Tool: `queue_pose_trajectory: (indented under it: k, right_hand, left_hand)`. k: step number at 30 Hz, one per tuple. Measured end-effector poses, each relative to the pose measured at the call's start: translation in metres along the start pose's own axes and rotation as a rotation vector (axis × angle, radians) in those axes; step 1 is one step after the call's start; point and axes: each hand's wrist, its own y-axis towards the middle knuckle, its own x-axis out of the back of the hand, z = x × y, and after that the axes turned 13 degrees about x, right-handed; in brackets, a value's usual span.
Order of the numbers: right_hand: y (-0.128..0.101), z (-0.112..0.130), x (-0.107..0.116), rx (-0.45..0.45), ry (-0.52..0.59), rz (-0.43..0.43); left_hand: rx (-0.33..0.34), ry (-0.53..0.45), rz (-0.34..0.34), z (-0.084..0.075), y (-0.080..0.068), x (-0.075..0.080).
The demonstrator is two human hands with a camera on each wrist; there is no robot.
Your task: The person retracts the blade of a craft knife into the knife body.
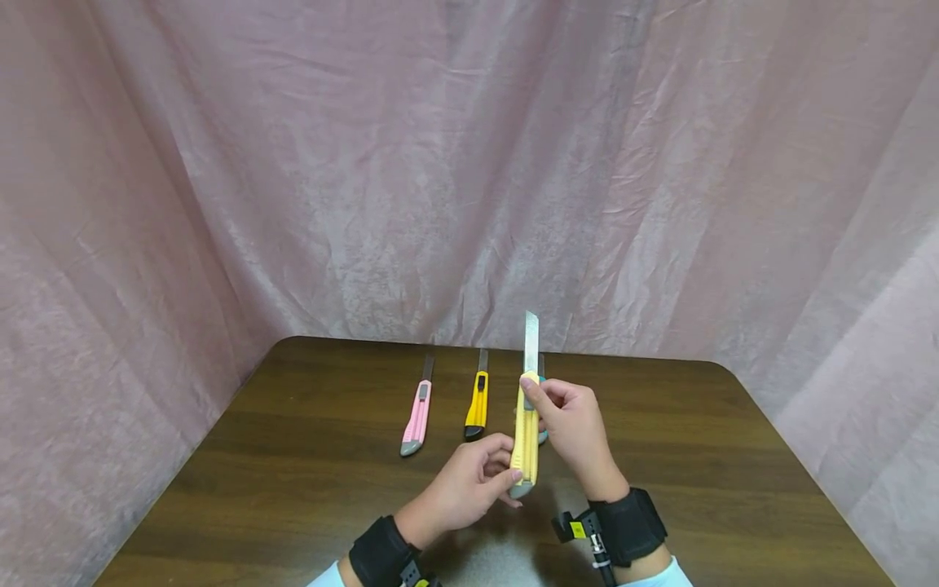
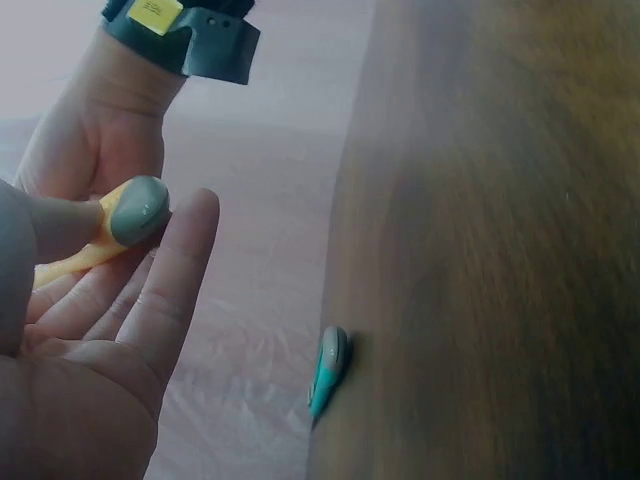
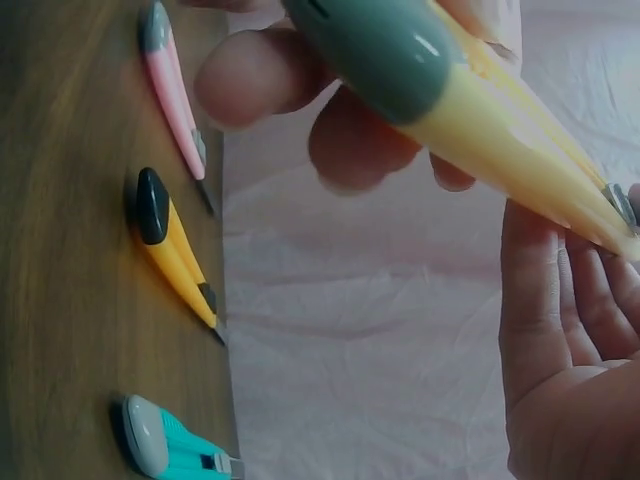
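We hold the pale yellow knife up in the lower centre of the head view, above the table, its blade run well out and pointing toward the curtain. Our left hand pinches the grey butt end between thumb and fingertips, and our right hand grips the body higher up, thumb laid on the slider near the top of the handle. Both hands are clasped on the same tool, then.

In the right wrist view the grey cap fills the top of the frame, left fingers curled behind it.

To do this well, we judge the slider wants a slow, steady thumb push along the handle, the left hand bracing the butt so the body does not twist. We keep every fingertip on plastic, clear of the bare steel, and the edge turned away from the palm.

On the wood behind lie the pink knife, the orange knife and the teal knife, side by side and apart; the teal one is mostly hidden behind our hands in the head view.
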Motion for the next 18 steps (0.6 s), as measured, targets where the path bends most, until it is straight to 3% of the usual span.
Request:
queue_pose_trajectory:
  k: [18]
  right_hand:
    - [-0.0020,-0.0007,-0.0027,0.052,0.047,-0.044]
  left_hand:
    - [-0.056,-0.016,0.006,0.0065,0.0056,0.0020]
